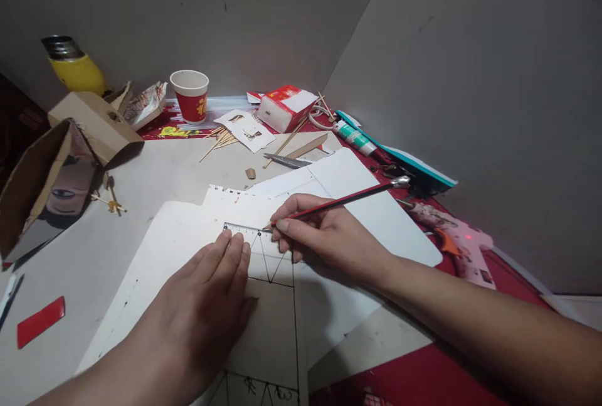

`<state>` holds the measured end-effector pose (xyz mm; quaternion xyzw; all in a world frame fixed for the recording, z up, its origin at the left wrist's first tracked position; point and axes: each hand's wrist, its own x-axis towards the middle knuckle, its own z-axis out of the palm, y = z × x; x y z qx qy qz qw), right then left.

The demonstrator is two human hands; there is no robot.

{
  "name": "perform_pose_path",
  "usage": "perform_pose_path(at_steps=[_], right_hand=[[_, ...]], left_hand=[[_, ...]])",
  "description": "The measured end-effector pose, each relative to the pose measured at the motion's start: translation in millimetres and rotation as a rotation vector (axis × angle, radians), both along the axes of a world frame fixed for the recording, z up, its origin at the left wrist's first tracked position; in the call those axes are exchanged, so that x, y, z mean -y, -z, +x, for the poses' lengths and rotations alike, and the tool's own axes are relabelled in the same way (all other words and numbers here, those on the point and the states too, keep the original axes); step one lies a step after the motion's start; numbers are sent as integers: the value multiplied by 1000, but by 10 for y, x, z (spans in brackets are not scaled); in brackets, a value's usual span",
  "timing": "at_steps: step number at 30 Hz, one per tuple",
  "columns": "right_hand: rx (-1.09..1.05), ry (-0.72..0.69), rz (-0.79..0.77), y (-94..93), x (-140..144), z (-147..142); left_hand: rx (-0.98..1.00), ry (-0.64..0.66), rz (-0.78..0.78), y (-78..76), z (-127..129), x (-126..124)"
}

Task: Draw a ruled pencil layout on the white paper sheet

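Left hand (207, 305) flat on the ruler (244, 233), right hand (324, 236) drawing along its far edge.

The left hand lies nearest, palm down with fingers spread and straight, pressing a clear ruler onto the white paper (188, 230) in the middle of the table (155, 174). The ruler's long axis runs left to right, and its far edge sits just beyond the left fingertips. The right hand, just right of the ruler, is closed around a red pencil (338, 202); the tip touches the ruler's right end, while the shaft slants up and away to the far right. Black triangle lines show on the paper below the ruler. Scissors (286, 160) and a paper cup (190, 95) lie farther off, well apart from both hands.
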<state>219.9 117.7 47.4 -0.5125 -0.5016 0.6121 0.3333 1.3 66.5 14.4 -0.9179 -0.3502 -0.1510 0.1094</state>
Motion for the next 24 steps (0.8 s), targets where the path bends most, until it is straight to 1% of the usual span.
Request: perform_pose_path(at_steps=[4, 7, 11, 19, 22, 24], right_hand=[[12, 21, 22, 20, 35, -17], [25, 27, 37, 43, 47, -30], [61, -6, 51, 51, 41, -29], [63, -50, 91, 77, 30, -41], [38, -42, 109, 32, 40, -24], [47, -20, 178, -67, 39, 52]], left_hand=[[-22, 13, 50, -19, 11, -14], [-14, 14, 52, -31, 3, -9], [-10, 8, 34, -15, -7, -4], [-34, -4, 21, 33, -16, -2], [-49, 10, -10, -2, -40, -1], [-68, 50, 12, -44, -56, -7]])
